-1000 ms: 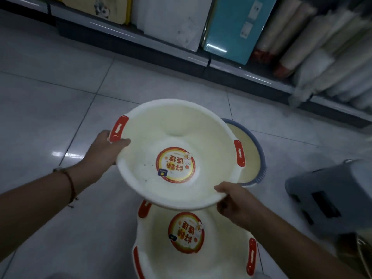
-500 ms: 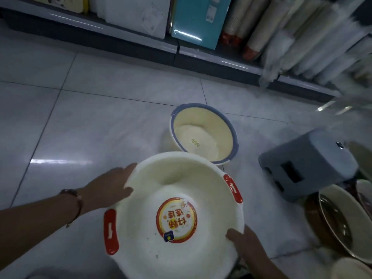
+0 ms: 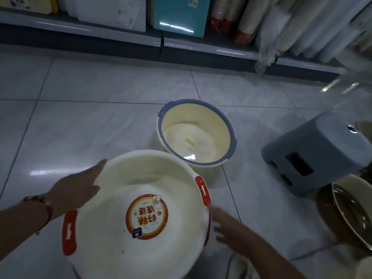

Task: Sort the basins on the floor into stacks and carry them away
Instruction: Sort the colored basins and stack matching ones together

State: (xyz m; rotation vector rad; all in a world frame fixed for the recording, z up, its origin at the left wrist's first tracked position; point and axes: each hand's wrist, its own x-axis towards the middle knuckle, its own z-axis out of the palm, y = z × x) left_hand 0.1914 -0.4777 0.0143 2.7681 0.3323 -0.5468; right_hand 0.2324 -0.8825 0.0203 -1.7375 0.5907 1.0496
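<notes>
Here the white basin (image 3: 132,216) with red handles is sitting at about six o'clock on the floor (image 3: 80,121), the left hand (image 3: 77,190) lying flat on its nine o'clock rim, fingers straight and gripping nothing. The right hand (image 3: 227,228) is hovering just beside the three o'clock rim, fingers loose and apparently released, though blur is hiding the detail. Seating the basin level probably matters before lifting. A blue-rimmed basin (image 3: 196,135) is waiting at twelve o'clock, close behind; a grey stool (image 3: 314,152) and brown basin (image 3: 350,214) are crowding two to four o'clock.
</notes>
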